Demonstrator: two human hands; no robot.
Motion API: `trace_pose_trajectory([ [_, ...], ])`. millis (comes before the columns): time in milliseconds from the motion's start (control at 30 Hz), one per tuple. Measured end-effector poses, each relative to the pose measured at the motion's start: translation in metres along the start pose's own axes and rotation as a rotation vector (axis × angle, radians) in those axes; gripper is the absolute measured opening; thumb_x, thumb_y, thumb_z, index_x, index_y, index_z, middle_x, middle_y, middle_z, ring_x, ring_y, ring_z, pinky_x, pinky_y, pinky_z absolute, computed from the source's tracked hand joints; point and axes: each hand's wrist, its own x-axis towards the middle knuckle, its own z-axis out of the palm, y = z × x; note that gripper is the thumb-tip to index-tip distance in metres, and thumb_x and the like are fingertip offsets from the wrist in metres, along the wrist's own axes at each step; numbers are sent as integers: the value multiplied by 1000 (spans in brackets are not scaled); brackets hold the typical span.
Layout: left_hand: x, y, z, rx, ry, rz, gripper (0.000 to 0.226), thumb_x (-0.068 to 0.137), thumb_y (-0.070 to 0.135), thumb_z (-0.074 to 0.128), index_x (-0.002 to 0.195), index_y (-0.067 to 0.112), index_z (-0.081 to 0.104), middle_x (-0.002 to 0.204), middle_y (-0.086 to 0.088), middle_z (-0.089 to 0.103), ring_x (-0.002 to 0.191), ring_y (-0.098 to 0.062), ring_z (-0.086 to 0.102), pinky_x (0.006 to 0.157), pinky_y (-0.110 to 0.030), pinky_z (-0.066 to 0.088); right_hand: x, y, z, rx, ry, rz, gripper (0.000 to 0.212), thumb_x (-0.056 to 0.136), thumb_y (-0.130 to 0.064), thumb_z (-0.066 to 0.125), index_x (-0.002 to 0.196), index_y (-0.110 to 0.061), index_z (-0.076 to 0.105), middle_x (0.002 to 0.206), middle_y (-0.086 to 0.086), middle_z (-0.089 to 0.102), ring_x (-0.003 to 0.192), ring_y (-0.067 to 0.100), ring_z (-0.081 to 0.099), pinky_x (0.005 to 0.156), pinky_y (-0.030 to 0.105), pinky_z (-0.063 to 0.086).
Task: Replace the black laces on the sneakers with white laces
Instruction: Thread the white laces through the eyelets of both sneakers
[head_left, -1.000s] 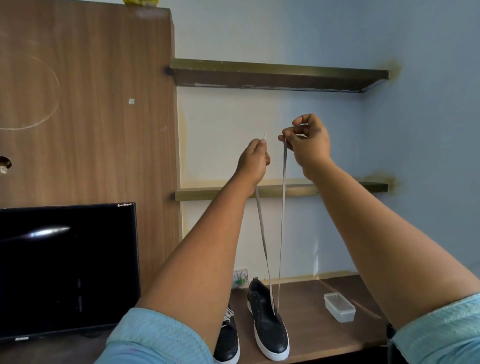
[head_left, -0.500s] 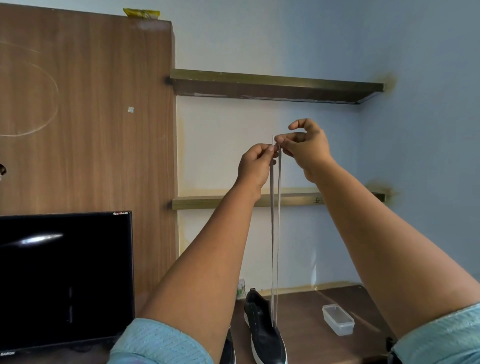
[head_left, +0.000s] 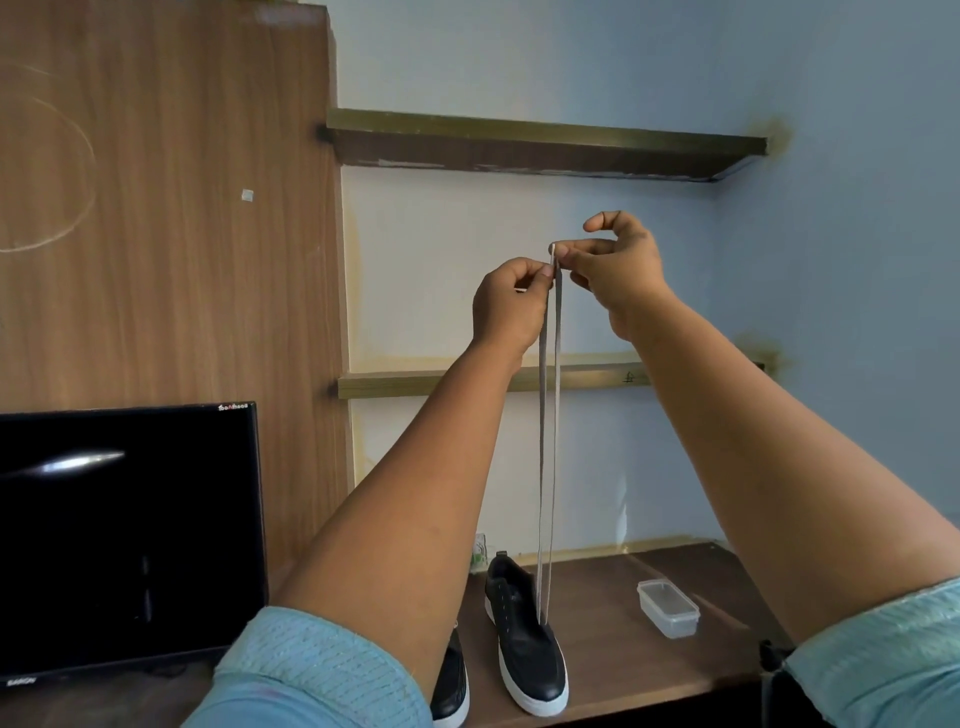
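**Head view: both lace ends pinched together high above the sneaker**

Your left hand and right hand are raised in front of the wall, each pinching one end of the white lace between thumb and fingertips, the two ends brought side by side. From your hands the two strands drop almost parallel, straight down to the black sneaker far below them, where they enter the front eyelets. That sneaker stands on its white sole on the wooden desk. The second sneaker lies just to its left, mostly hidden under your left forearm.

Below and to the right of your right hand, a small clear plastic box sits on the desk, well apart from the shoes. Below and to the left of your left hand stands a dark monitor. Behind your hands the wall is pale blue, with a lower shelf at wrist level and an upper shelf above them. A brown wood panel fills the left.
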Motion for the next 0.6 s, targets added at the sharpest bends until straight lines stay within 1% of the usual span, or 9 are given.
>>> trace_pose_trajectory([
  [100, -5, -12, -1, 107, 16, -6, 15, 94, 22, 59, 94, 13, 71, 83, 6, 64, 76, -9, 55, 68, -19, 43, 0, 16, -2, -92, 29, 11, 24, 89, -10, 68, 95, -23, 49, 90, 2, 73, 79, 10, 67, 66, 20, 49],
  [167, -13, -31, 1, 160, -23, -62, 14, 92, 20, 60, 94, 13, 72, 85, 4, 66, 77, -11, 57, 70, -22, 46, 0, 43, -7, -195, 68, 50, 22, 89, -10, 66, 95, -24, 50, 93, 3, 72, 74, 10, 62, 63, 19, 47],
  [233, -26, -60, 4, 171, -73, -144, 13, 91, 19, 60, 91, 12, 71, 82, 2, 66, 74, -14, 59, 72, -26, 49, -4, 82, -14, -282, 91, 133, 19, 88, -8, 63, 95, -23, 52, 92, 4, 70, 73, 12, 61, 64, 22, 47],
  [300, -41, -94, 7, 144, -120, -237, 14, 92, 15, 57, 88, 10, 69, 74, 0, 65, 61, -14, 58, 67, -26, 51, -10, 124, -18, -323, 103, 220, 19, 89, -3, 55, 95, -20, 53, 86, 4, 66, 68, 11, 64, 65, 27, 52],
  [333, -49, -109, 8, 127, -140, -283, 14, 93, 13, 55, 87, 9, 67, 72, -1, 65, 57, -12, 57, 63, -25, 51, -12, 143, -21, -342, 114, 251, 19, 89, 0, 51, 92, -19, 53, 83, 2, 63, 67, 11, 66, 69, 30, 55],
  [400, -64, -148, 10, 124, -169, -354, 14, 94, 13, 53, 87, 10, 65, 78, -3, 68, 61, -13, 62, 63, -24, 49, -18, 187, -24, -416, 120, 295, 23, 90, 2, 43, 85, -19, 51, 85, 3, 60, 72, 15, 68, 77, 35, 57],
  [500, -82, -203, 12, 184, -162, -370, 16, 97, 17, 52, 82, 19, 59, 85, 2, 69, 82, -19, 67, 77, -31, 54, -26, 247, -31, -646, 87, 206, 24, 88, 4, 41, 92, -15, 55, 100, 11, 61, 90, 27, 66, 80, 42, 55],
  [533, -87, -218, 12, 170, -140, -382, 18, 97, 17, 51, 81, 23, 56, 83, 5, 67, 84, -20, 67, 81, -33, 55, -28, 265, -33, -700, 72, 145, 23, 88, 3, 41, 97, -12, 56, 103, 13, 60, 90, 28, 64, 78, 40, 54],
  [600, -97, -247, 15, 133, -98, -424, 19, 97, 17, 51, 81, 25, 53, 79, 9, 64, 84, -20, 65, 82, -35, 55, -36, 298, -33, -730, 41, 40, 18, 90, -2, 46, 106, -8, 53, 102, 12, 58, 85, 25, 61, 73, 36, 50],
])
